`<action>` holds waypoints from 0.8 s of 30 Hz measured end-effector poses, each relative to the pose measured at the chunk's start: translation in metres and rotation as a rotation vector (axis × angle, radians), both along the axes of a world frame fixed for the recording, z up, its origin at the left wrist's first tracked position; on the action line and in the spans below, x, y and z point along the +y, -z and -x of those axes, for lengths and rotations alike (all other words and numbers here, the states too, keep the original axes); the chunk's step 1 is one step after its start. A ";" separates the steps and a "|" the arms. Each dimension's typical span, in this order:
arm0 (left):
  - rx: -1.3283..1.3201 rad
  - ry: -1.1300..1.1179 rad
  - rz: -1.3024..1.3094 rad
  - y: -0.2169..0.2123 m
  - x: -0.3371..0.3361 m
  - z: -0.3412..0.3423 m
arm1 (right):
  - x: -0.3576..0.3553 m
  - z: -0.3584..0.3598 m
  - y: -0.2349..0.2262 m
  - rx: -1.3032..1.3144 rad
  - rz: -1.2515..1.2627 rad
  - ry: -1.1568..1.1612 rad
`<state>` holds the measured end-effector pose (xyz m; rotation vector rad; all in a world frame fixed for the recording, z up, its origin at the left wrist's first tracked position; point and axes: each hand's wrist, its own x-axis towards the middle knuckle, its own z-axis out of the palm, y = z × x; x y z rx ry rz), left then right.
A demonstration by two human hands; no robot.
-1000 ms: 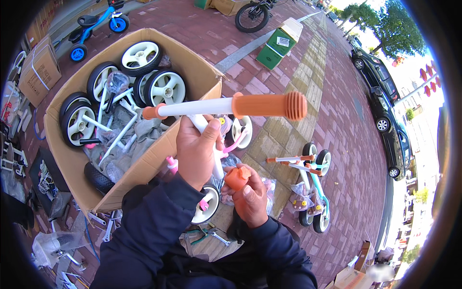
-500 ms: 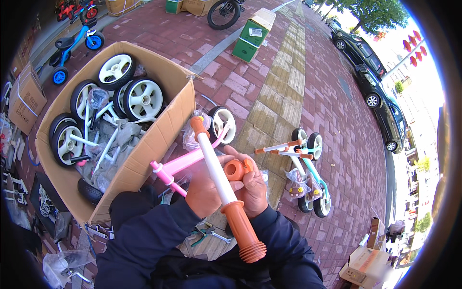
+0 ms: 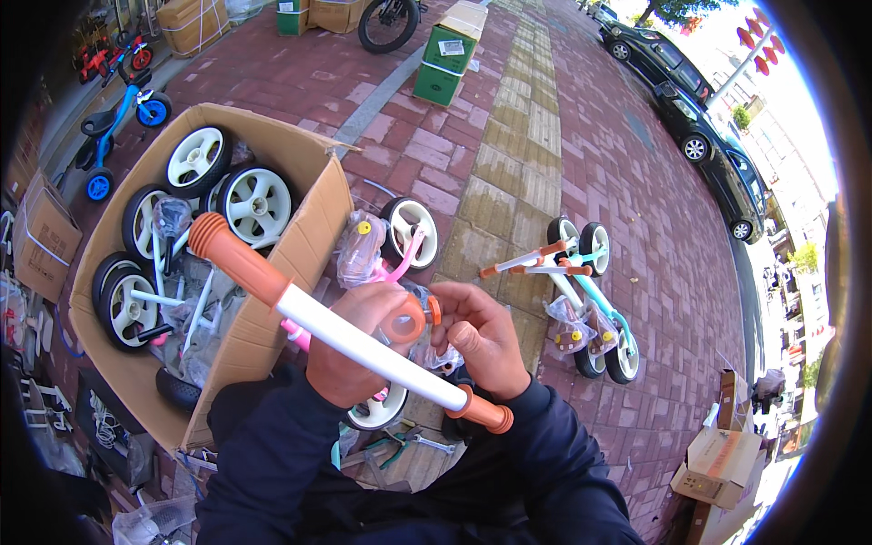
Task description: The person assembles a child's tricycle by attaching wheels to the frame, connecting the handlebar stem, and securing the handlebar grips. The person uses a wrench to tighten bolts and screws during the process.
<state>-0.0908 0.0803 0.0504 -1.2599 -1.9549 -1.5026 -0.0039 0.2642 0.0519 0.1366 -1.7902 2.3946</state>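
A white handlebar (image 3: pixel 372 349) with ribbed orange grips slants across my front, its left end higher and over the cardboard box. My left hand (image 3: pixel 341 363) is closed behind the bar, with an orange plastic collar (image 3: pixel 417 307) at its fingertips, its round hole facing me. My right hand (image 3: pixel 490 338) is beside the collar's small tab, thumb and fingers drawn together; what lies between them is hidden. Behind my hands stands a pink balance-bike frame (image 3: pixel 296 334), partly covered, with a white-spoked wheel (image 3: pixel 413 232) and a plastic-wrapped part (image 3: pixel 361 250) beside it.
The open cardboard box (image 3: pixel 304 232) at left holds several wheels and frame parts. A turquoise-and-white balance bike (image 3: pixel 599 313) lies on the paving at right. Pliers (image 3: pixel 389 447) and a wrench (image 3: pixel 431 442) lie between my legs. Green cartons (image 3: pixel 445 64) stand farther off.
The handlebar has swung to a flatter slant, its far grip moving left over the box. The collar has shifted left to my left fingertips, and my right hand has moved slightly right of it.
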 end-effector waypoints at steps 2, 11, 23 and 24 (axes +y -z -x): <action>-0.024 0.025 0.019 0.001 -0.002 0.000 | -0.002 0.001 -0.002 -0.167 -0.108 0.012; -0.042 0.040 0.055 0.005 -0.005 0.001 | 0.006 -0.002 -0.003 -0.364 -0.171 -0.063; -0.119 0.023 0.125 0.005 -0.006 0.001 | 0.003 -0.001 -0.005 -0.105 -0.061 0.016; -0.148 0.026 0.135 0.004 -0.006 0.001 | 0.001 0.001 -0.004 -0.088 0.007 0.020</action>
